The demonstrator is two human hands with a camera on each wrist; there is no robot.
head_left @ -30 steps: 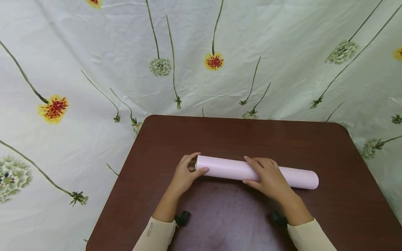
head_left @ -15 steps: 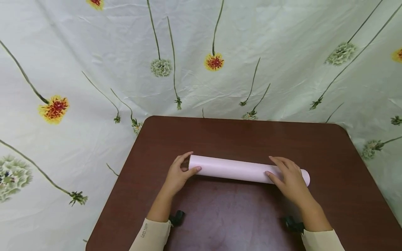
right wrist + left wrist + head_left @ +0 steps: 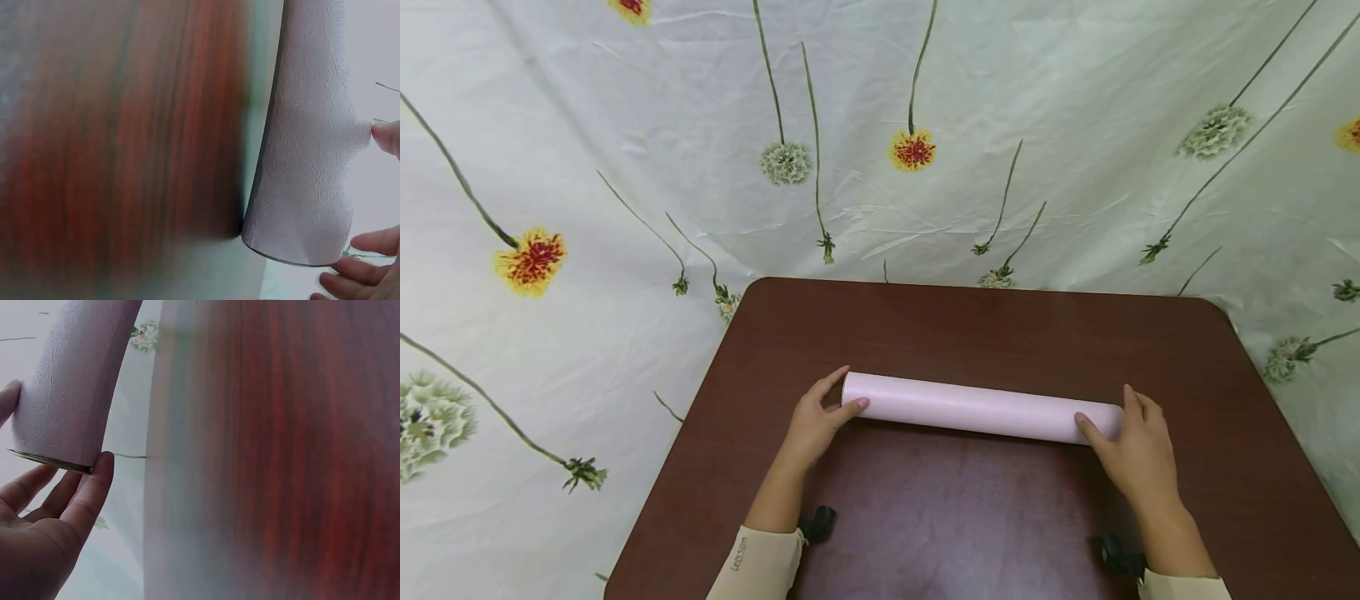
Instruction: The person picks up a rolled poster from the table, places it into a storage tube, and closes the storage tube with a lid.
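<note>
1. Pink roll point(image 3: 977, 408) lies flat on the brown table point(image 3: 970, 333), in the middle of it, a bit nearer the person than the far edge
2. Long axis runs left to right across the table, almost parallel to the far edge. Slight skew: left end sits a touch farther from the person, right end a touch nearer
3. Left hand point(image 3: 816, 421) is at the roll's left end. Thumb presses the near side of the tube, fingers arc round the open end on the far side. Grasping the roll end, loose pinch rather than a clench
4. Left wrist view: thumb tip point(image 3: 100, 472) touches the rim of the roll point(image 3: 75, 387), the other fingers lie just under the end, partly curled. Surface of the roll shows a fine crinkle texture, thin dark edge at the rim
5. Right hand point(image 3: 1138, 454) is at the right end. Thumb on the near side, fingers wrap over the top and cap the end. Grasping the roll as well
6. Right wrist view: roll point(image 3: 309, 144) fills the right side of the frame, one fingertip point(image 3: 387, 134) touches its side, more fingers sit just below the open end
7. Both sleeves are cream coloured, seen at the bottom of the head view
8. Backdrop: white cloth point(image 3: 625, 167) with printed flowers and long stems, hanging behind and beside the table
</note>
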